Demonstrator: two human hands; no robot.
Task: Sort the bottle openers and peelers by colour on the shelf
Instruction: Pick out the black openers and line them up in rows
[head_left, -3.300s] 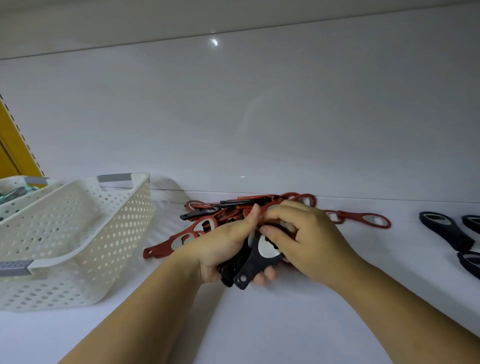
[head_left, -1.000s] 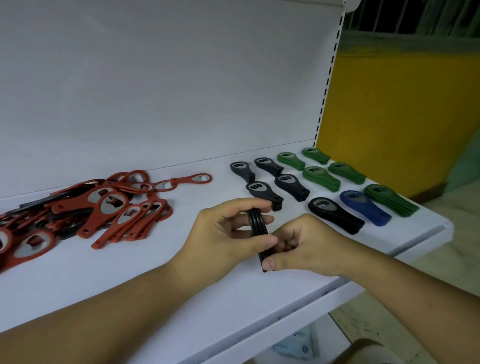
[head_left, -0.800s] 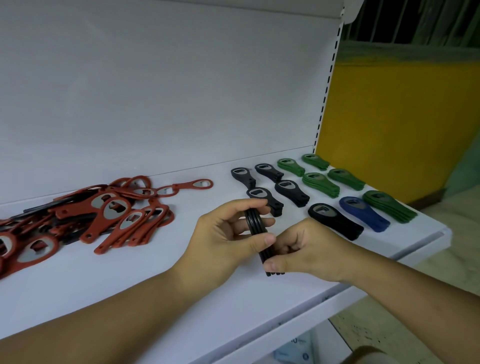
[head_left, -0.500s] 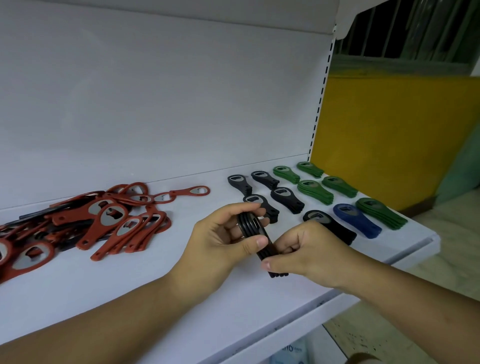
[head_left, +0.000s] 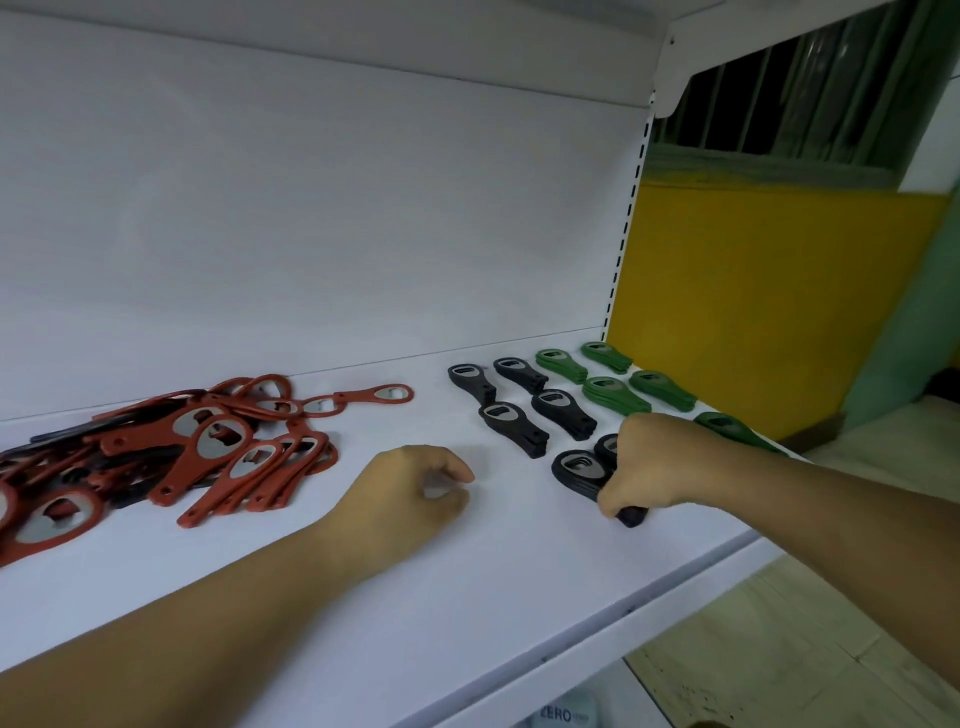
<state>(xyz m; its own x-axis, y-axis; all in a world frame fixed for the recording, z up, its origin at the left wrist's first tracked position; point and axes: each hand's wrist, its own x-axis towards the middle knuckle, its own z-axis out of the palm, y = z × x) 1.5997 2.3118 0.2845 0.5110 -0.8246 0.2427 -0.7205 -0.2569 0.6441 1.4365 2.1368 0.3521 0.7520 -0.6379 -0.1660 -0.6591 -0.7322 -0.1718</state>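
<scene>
My right hand (head_left: 655, 467) grips the handle end of a stack of black bottle openers (head_left: 581, 469) that lies on the white shelf (head_left: 467, 582), at the front of the black rows. My left hand (head_left: 410, 493) hovers just left of it, fingers loosely curled and holding nothing. Behind stand more black opener stacks (head_left: 511, 428) and, further right, green opener stacks (head_left: 615, 397). A heap of red openers (head_left: 218, 447) with some black ones mixed in lies at the left. My right forearm hides the pieces at the front right.
The shelf's front edge (head_left: 597, 629) runs diagonally below my arms, with floor beyond it. A perforated upright (head_left: 626, 218) ends the shelf on the right, next to a yellow wall (head_left: 753, 301). One red opener (head_left: 376, 397) lies alone behind the heap.
Both hands held the black stack upright above the shelf. Now the right hand has moved it right and laid it down, and the left hand has let go.
</scene>
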